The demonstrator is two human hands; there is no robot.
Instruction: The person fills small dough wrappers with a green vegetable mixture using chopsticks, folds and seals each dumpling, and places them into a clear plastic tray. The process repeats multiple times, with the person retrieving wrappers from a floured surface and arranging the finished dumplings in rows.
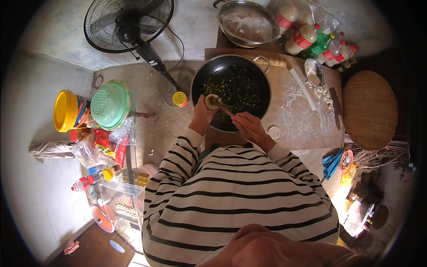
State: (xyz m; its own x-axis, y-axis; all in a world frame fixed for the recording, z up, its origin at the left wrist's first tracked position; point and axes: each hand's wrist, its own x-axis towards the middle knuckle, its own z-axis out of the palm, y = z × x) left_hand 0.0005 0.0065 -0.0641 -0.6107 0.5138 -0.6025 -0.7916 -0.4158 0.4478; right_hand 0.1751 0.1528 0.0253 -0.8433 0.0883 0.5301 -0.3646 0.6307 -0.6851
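Over the near left part of a black wok (pixel 233 125), my left hand (pixel 202 115) holds a round dough wrapper (pixel 208 101) with chopped green filling on it. My right hand (pixel 248 127) grips a wooden utensil (pixel 228 111), whose tip touches the filling in the wrapper; its exact kind is hard to tell. More chopped filling (pixel 242 86) lies spread inside the wok. To the right of my right hand, another round dough wrapper (pixel 274 132) rests on the wooden board.
The floured wooden board (pixel 287 113) carries a white rolling pin (pixel 303 89), small dough pieces (pixel 328 100), a knife (pixel 335 107) and a metal bowl of flour (pixel 314 72). A steel pot (pixel 248 23) and plastic bottles (pixel 302 39) stand behind. A black fan (pixel 128 28) is at the back left.
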